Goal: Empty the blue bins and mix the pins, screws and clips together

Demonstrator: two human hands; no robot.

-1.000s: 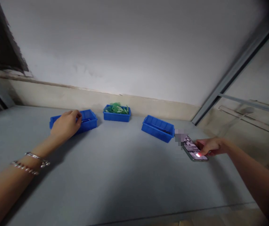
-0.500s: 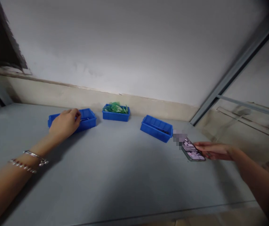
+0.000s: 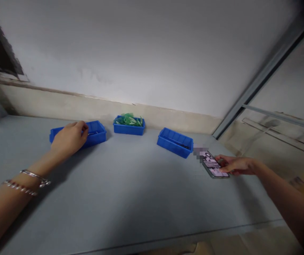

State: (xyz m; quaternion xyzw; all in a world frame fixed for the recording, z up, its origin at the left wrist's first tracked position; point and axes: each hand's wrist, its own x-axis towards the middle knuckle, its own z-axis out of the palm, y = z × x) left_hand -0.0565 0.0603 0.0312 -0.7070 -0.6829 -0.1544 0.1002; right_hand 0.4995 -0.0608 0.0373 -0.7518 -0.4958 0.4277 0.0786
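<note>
My left hand [image 3: 69, 139] rests over the near rim of the left blue bin [image 3: 95, 131], fingers curled at its edge; what they hold, if anything, is hidden. Bracelets circle that wrist. A second blue bin [image 3: 129, 128] at the back holds green pieces [image 3: 128, 120]. A third blue bin [image 3: 174, 142] sits to the right. My right hand [image 3: 235, 165] lies beside a phone [image 3: 214, 165] with a lit screen on the grey table [image 3: 130, 187], fingers touching its right edge.
A white wall with a beige base strip runs behind the bins. A grey metal post slants up at the right, with a pale surface beyond it. The table's front edge crosses the bottom of the view.
My right thumb has come off the phone screen and the fingers now lie along the phone's right edge. The left hand stays at the left bin. The view has shifted slightly.
</note>
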